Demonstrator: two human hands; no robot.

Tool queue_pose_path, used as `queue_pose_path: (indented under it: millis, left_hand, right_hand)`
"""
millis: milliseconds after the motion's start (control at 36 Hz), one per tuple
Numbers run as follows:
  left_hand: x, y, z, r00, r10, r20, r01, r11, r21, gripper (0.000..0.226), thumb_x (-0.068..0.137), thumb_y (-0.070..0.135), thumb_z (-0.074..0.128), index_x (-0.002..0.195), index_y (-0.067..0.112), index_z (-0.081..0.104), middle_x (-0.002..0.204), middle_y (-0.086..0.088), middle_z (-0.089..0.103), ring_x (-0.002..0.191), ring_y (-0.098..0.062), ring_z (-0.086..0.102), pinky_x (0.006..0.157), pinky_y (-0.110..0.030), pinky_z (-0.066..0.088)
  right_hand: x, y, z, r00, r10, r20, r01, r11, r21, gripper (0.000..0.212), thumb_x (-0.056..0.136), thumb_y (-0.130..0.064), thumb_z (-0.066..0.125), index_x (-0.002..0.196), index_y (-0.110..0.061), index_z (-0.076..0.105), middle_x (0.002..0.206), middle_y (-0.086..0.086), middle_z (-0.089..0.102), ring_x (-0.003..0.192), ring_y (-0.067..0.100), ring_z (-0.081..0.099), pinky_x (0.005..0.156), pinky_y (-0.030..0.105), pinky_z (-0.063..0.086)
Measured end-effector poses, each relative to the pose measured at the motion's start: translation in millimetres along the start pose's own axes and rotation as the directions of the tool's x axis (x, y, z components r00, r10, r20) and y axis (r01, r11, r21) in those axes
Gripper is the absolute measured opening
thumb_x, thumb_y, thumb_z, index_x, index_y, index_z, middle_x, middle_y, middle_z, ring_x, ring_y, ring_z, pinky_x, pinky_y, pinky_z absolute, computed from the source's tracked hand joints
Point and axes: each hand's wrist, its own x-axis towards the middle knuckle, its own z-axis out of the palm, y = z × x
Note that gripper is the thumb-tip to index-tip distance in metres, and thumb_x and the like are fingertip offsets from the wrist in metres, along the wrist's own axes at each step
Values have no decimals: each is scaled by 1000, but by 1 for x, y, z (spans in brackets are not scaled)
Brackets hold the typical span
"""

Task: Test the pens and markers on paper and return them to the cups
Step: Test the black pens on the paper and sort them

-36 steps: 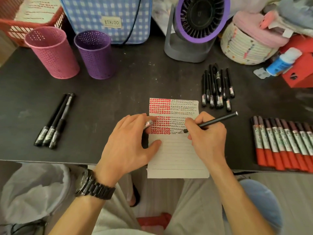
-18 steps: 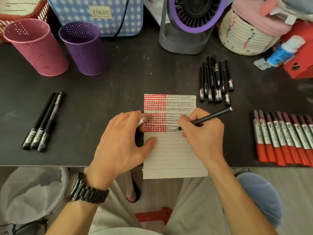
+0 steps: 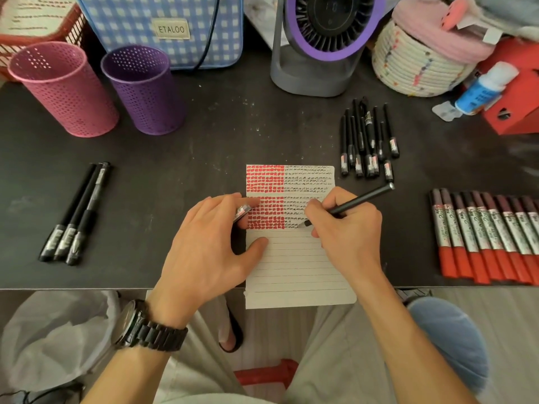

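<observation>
My right hand (image 3: 347, 231) is clamped around a black pen (image 3: 360, 200). Its tip is on the paper (image 3: 291, 266) at frame centre, beside the lowest row of black marks. My left hand (image 3: 210, 246) pinches the pen cap (image 3: 242, 212) between its fingers while its thumb presses the sheet's left edge. The paper's lower end overhangs the table (image 3: 175, 176) edge, so I judge that lifting that thumb mid-stroke could let the sheet skid or tip off. The cap looks lightly held and could drop toward my lap. Fresh ink may smear under my writing hand. In the upper left, the pink cup (image 3: 64, 91) and purple cup (image 3: 143, 91) stand side by side, and I see nothing in either.
</observation>
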Motion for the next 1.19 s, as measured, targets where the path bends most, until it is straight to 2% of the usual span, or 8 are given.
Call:
queue_pose_path:
  millis: [83, 472, 583, 778, 889, 1056, 1139, 1194]
  left_hand:
    - [0, -1, 1, 1000, 4, -3, -4, 1000, 5, 59, 81, 62, 51, 131, 32, 54, 115, 16, 59, 131, -9, 49, 111, -30, 29]
    - [0, -2, 2, 1000, -3, -26, 3, 1000, 10, 55, 80, 57, 60, 130, 34, 55, 131, 15, 59, 128, -6, 47, 108, -26, 26]
    - [0, -2, 3, 999, 10, -37, -10, 1000, 14, 54, 80, 54, 62, 129, 34, 54, 120, 23, 56, 129, -3, 43, 108, -24, 24]
    - [0, -5, 5, 999, 28, -39, -27, 999, 19, 54, 80, 61, 58, 128, 36, 53, 117, 30, 47, 129, -2, 43, 108, -24, 24]
    - [0, -5, 4, 1000, 24, -8, -24, 1000, -2, 53, 80, 65, 52, 124, 37, 52, 110, 28, 49, 131, -4, 45, 112, -30, 30]
    - [-1, -3, 3, 1000, -7, 11, 6, 1000, 6, 53, 84, 63, 62, 131, 42, 49, 130, 27, 53, 126, -2, 46, 106, -24, 26]
    - [-4, -1, 2, 1000, 4, -1, -4, 999, -40, 51, 83, 72, 51, 127, 46, 47, 109, 43, 45, 112, 6, 48, 101, -20, 36]
    - [-4, 2, 1, 999, -8, -33, 4, 994, -110, 47, 84, 80, 40, 117, 48, 49, 99, 40, 49, 106, 10, 50, 90, -13, 40]
  right_hand:
    - [0, 0, 0, 1000, 0, -4, 0, 1000, -2, 29, 83, -14, 71, 60, -9, 54, 51, 9, 61, 40, 3, 48, 41, 20, 40]
    - [1, 1, -1, 1000, -28, -9, 28, 999, -28, 27, 84, -10, 70, 61, -4, 57, 51, 12, 60, 43, 0, 58, 44, 15, 41]
    - [2, 1, -1, 1000, -16, -14, 16, 1000, -13, 27, 82, -12, 69, 60, -7, 55, 51, 12, 59, 42, 3, 53, 44, 20, 41]
    - [2, -2, -11, 992, 40, -119, -4, 959, 284, 37, 89, -41, 76, 62, -23, 57, 50, -1, 58, 43, 9, 50, 44, 20, 40]
    - [2, -7, -15, 994, 47, -99, 0, 906, 424, 35, 85, -52, 76, 68, -25, 62, 52, -3, 56, 45, 9, 49, 45, 19, 40]
    - [-1, -12, -20, 991, 98, -89, -44, 875, 481, 45, 77, -66, 76, 69, -23, 67, 48, -9, 47, 43, 8, 42, 44, 19, 36]
    - [-4, -18, -28, 990, 121, -78, -64, 854, 516, 45, 75, -65, 79, 73, -21, 70, 49, -8, 46, 44, 9, 40, 42, 20, 34]
    - [-7, -25, -32, 991, 130, -29, -93, 835, 543, 40, 78, -57, 79, 76, -18, 71, 53, -4, 49, 46, 10, 43, 43, 21, 36]
